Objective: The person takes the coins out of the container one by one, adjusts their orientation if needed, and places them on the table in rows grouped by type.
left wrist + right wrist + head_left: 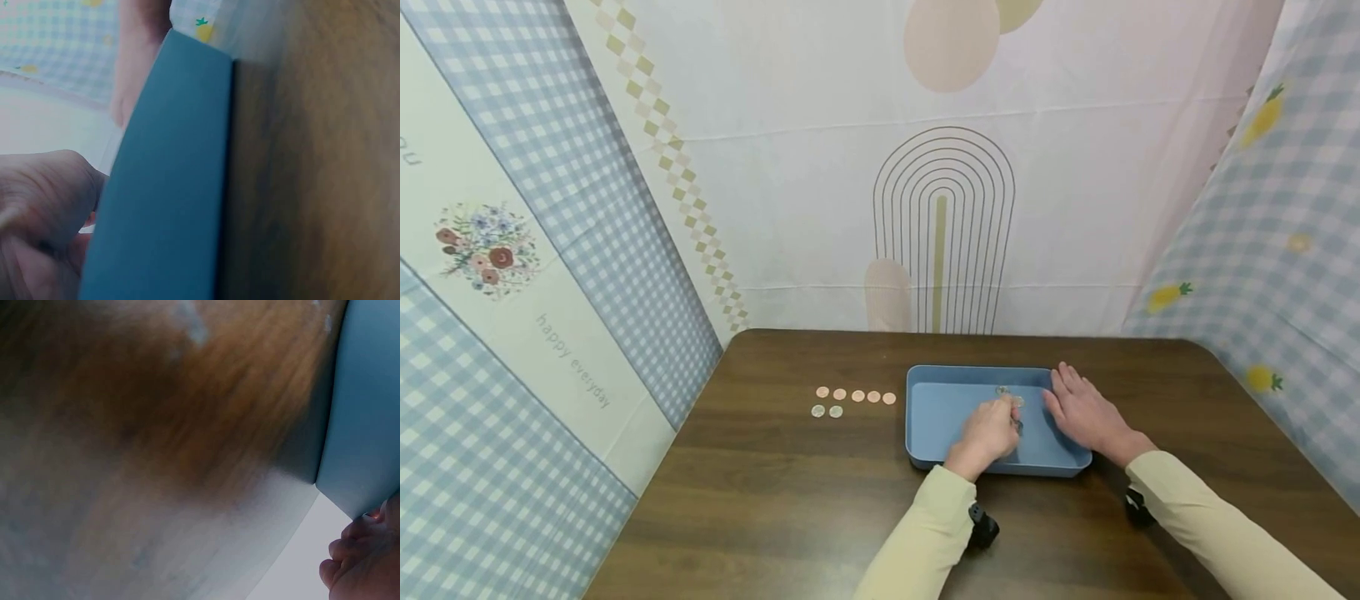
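Observation:
My left hand reaches into a shallow blue tray, its fingers bent down among several coins. One coin lies just beyond the fingertips, and another coin shows right beside them. Whether a coin is between the fingers I cannot tell. The tray's side wall hides the left fingertips in the left wrist view. My right hand rests on the tray's right rim, fingers stretched out and pointing away. In the right wrist view, part of the right hand appears at the tray's corner.
Left of the tray, a row of several copper coins lies on the dark wooden table. Two silvery coins sit just in front of that row. A patterned cloth hangs behind the table's far edge.

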Tool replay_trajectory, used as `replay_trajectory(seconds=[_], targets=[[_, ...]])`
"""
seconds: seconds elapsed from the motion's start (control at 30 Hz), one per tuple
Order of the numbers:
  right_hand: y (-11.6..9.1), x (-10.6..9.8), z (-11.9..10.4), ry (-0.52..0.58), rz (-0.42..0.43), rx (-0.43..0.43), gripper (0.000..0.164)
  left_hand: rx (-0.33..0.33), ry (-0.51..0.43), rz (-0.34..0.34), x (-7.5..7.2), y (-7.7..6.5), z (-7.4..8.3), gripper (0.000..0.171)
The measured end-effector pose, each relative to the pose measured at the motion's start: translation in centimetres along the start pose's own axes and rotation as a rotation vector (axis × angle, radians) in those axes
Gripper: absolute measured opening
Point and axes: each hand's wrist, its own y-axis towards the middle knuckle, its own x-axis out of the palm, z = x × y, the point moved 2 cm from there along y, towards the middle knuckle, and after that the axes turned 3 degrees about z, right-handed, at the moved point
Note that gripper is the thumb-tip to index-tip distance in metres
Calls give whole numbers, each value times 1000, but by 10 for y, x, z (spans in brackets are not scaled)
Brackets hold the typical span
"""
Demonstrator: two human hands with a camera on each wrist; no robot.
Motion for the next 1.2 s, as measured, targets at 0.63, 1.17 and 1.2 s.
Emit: replay_trajectory(seconds=[0.63,1.17,1.2], targets=[[7,-6,6,37,-60,7,66,6,-26,142,-45,-1,-32,8],[15,-6,11,33,-63,-4,66,-48,-106,221,-77,-7,-62,5],[16,-6,11,35,-65,-4,66,-53,-108,221,-79,-8,-64,5]])
